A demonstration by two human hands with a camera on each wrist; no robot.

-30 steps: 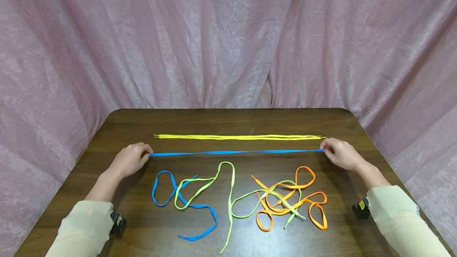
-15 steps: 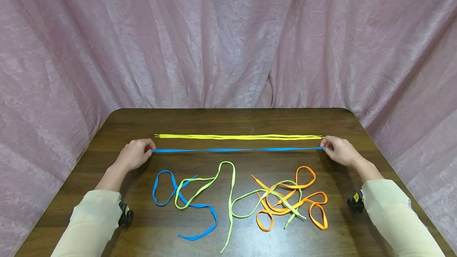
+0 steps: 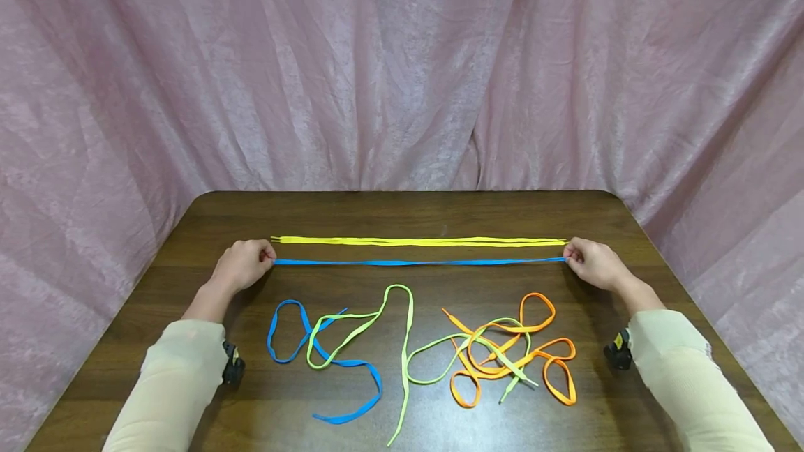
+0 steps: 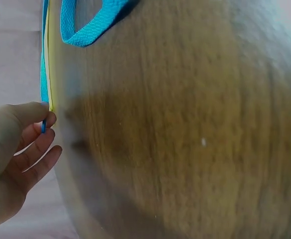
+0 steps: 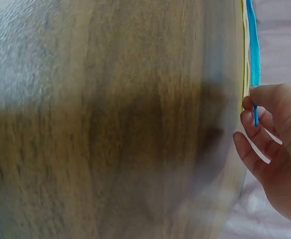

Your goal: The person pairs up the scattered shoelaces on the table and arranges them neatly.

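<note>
A flat blue shoelace (image 3: 402, 263) runs nearly straight from side to side in the head view. My left hand (image 3: 243, 265) pinches its left end between thumb and index finger; in the left wrist view the blue tip (image 4: 44, 125) pokes out below the thumb. At the other end my right hand (image 3: 593, 264) pinches the lace the same way, its tip (image 5: 256, 117) showing past the fingers in the right wrist view. Just beyond it, yellow shoelaces (image 3: 414, 241) lie side by side in a straight line, parallel to the blue one.
Nearer the front of the wooden table (image 3: 251, 424) lies a second blue shoelace (image 3: 361, 363), loosely curved. A lime-green shoelace (image 3: 405, 347) crosses it and tangles with an orange shoelace (image 3: 545, 351) on the right. A pink curtain (image 3: 402, 75) hangs behind the table.
Both hands have carried the stretched blue shoelace slightly away, closer to the yellow ones. The left hand has also shifted a little right. The laces on the table have stayed put.
</note>
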